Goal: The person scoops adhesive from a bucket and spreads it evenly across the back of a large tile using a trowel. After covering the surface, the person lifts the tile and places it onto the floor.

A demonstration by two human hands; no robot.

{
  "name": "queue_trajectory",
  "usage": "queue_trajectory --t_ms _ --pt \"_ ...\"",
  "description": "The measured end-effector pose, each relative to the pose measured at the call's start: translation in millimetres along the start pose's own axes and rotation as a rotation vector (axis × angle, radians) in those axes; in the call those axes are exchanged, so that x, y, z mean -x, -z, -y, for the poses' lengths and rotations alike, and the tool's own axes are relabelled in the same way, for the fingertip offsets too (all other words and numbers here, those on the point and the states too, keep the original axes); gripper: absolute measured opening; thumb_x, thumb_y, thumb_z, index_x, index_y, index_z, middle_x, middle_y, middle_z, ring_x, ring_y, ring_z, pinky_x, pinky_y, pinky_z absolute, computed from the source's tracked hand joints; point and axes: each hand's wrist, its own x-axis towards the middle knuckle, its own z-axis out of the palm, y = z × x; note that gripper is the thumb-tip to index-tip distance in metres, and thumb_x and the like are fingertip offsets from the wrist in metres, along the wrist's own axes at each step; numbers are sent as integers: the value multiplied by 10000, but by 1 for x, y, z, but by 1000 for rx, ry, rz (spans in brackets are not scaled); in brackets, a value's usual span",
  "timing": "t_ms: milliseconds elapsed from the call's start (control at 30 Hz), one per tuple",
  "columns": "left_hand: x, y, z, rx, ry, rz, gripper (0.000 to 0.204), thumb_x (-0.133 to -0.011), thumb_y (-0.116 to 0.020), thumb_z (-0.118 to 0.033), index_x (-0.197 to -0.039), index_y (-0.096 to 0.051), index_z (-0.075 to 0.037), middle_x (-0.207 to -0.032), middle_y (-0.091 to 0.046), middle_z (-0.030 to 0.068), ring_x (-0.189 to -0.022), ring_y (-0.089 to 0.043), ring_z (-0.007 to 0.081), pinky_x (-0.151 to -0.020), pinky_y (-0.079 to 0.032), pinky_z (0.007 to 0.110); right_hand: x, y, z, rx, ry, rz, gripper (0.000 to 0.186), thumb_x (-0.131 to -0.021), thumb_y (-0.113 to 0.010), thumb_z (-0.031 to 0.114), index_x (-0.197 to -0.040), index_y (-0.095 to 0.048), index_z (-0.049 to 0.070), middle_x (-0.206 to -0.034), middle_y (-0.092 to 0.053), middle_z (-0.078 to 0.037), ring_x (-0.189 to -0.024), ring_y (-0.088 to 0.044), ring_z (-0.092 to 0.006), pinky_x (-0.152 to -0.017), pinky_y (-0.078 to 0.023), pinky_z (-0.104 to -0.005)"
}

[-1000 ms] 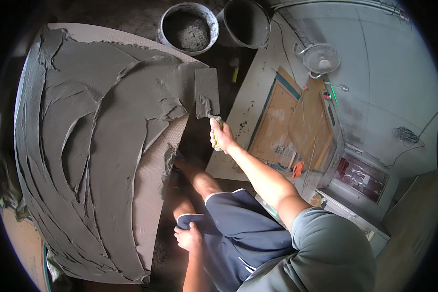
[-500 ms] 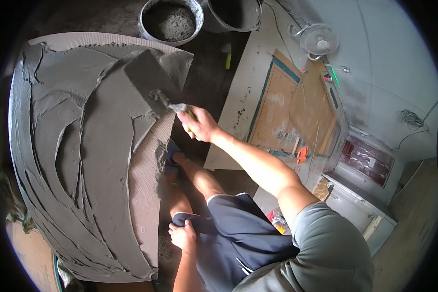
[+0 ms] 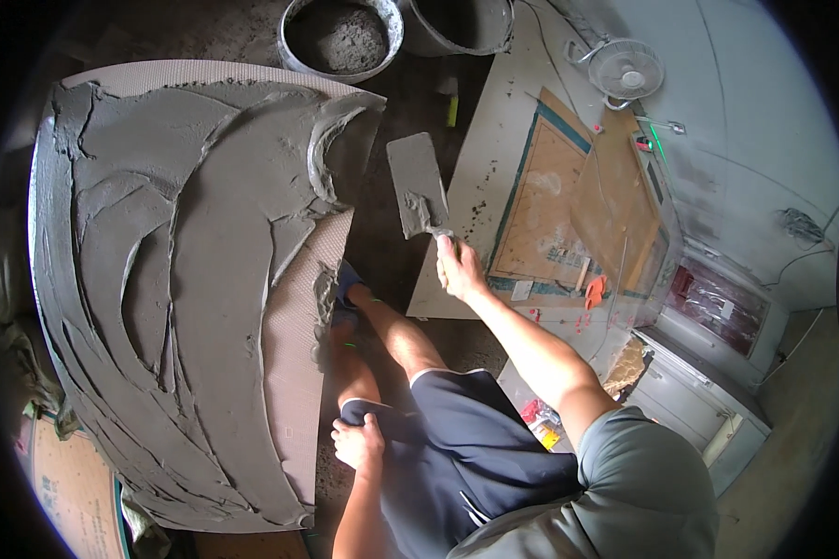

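My right hand [image 3: 460, 268] is closed round the handle of a plastering trowel [image 3: 417, 172]. Its flat rectangular blade carries a smear of grey mortar and hangs just off the right edge of the board, not touching it. Wet grey mortar [image 3: 219, 252] covers most of the large board [image 3: 294, 373], in ridges and sweeping strokes. A bare, textured pinkish strip shows along the board's right side and far edge. My left hand [image 3: 357, 442] rests at my left knee against the dark shorts [image 3: 475, 419], fingers curled in; what they hold, if anything, is hidden.
Beyond the board stand a bucket [image 3: 394, 47] with grey mortar in it and a second bucket [image 3: 510, 35]. To the right are a speckled pale sheet [image 3: 480, 168], brown panels [image 3: 541, 200], a white fan [image 3: 626, 70] and a pale cabinet [image 3: 680, 396]. Mortar hangs over the board's edge near my legs.
The trowel has lifted off the mortar and swung right, past the board's edge. A raised curved ridge now stands at the board's far right corner. My left hand stays at the knee.
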Motion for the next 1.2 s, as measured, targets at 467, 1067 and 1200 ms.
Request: queue_trajectory --t_ms 467,1067,1200 --pt "-6 -13 6 -30 -58 -62 677 -832 -724 -525 -1228 -538 -8 -1167 -631 226 -1040 -678 404 -906 -547 503 19 -202 126 -756 20 168 516 -1040 -379 631 -857 -403 150 -503 -454 -35 -360 -445 -145 -324 -353 -300" --pt "-13 -7 34 60 -42 -45 649 -829 -718 -511 -1184 -558 8 -1152 -647 231 -1069 -660 409 -928 -534 513 27 -326 230 238 312 377 610 -1019 -473 541 -1072 -601 -53 -959 -707 -279 -920 -709 -423 -794 -562 -513" --pt "-10 -5 31 62 -54 -51 650 -830 -725 -512 -1188 -556 3 -1159 -649 230 -1068 -664 405 -923 -538 506 25 -195 212 651 477 250 487 -984 -573 525 -1001 -581 39 -809 -717 -199 -770 -723 -399 -686 -571 -508"
